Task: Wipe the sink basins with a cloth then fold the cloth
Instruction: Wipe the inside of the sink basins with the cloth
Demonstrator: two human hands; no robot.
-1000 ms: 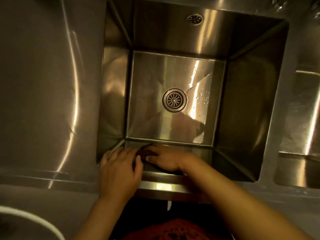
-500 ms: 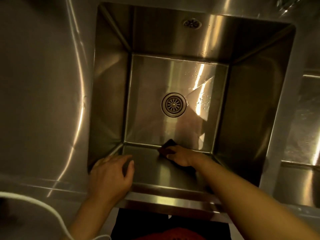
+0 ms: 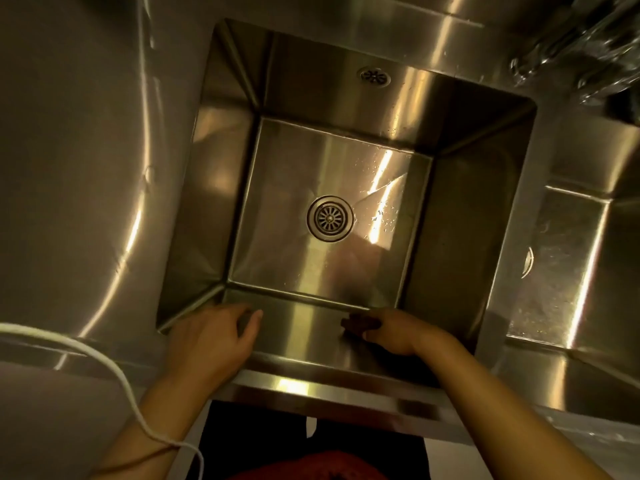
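Observation:
A deep stainless sink basin [image 3: 214,188] fills the middle of the view, with a round drain [image 3: 330,218] in its floor. My right hand [image 3: 398,332] presses a small dark cloth [image 3: 356,323] against the near inner wall, right of centre; most of the cloth is hidden under the palm and fingers. My left hand [image 3: 211,337] rests on the near rim at the basin's front left corner, fingers curled over the edge and holding nothing.
A second basin [image 3: 568,271] lies to the right past a narrow divider. A flat steel drainboard [image 3: 76,168] spreads to the left. A white cord [image 3: 104,362] crosses my left forearm. An overflow grille [image 3: 373,76] sits on the far wall. Clear crumpled plastic [image 3: 581,46] lies top right.
My right hand slid the cloth along the near wall from beside my left hand toward the right. My left hand stayed on the front left rim. The view tilted.

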